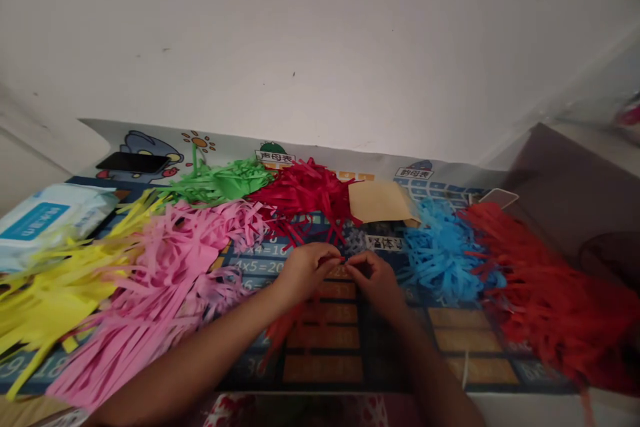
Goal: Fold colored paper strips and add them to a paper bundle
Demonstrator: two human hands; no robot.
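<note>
My left hand pinches a small bit of red paper at its fingertips, above the middle of the printed mat. My right hand meets it there, thumb and fingers closed at the same spot. Blurred orange-red paper strips hang or lie below my left hand; whether they join the pinched bit cannot be made out. Just beyond my hands are a dark red pile of fringed paper and a small grey shredded bunch. A tan paper piece lies behind my right hand.
Fringed paper lies to the left in yellow, pink and green, to the right in blue and red. A wipes pack and a dark phone sit at the left. A wall rises behind.
</note>
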